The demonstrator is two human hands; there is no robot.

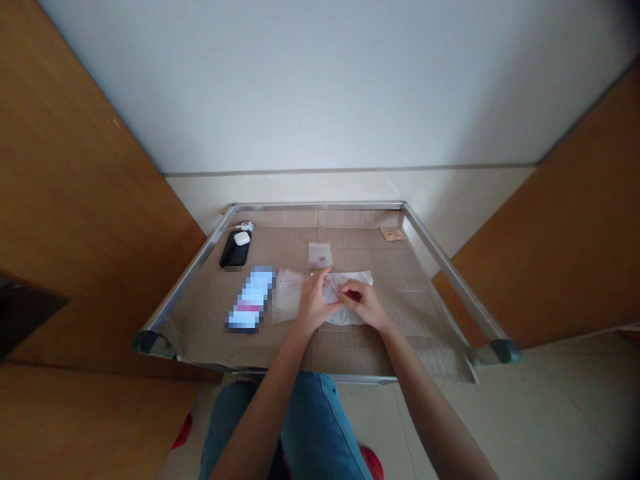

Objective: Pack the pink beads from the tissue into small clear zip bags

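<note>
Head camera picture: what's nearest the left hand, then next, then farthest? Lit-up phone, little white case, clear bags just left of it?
Nearest the left hand first:
1. Clear bags, just left.
2. Lit-up phone, farther left.
3. Little white case, far left, toward the wall.

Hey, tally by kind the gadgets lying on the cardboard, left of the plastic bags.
Phone with lit screen: 1
Black slab, phone-like: 1
Rounded white case: 1
White plug-like piece: 1
Total: 4
</note>
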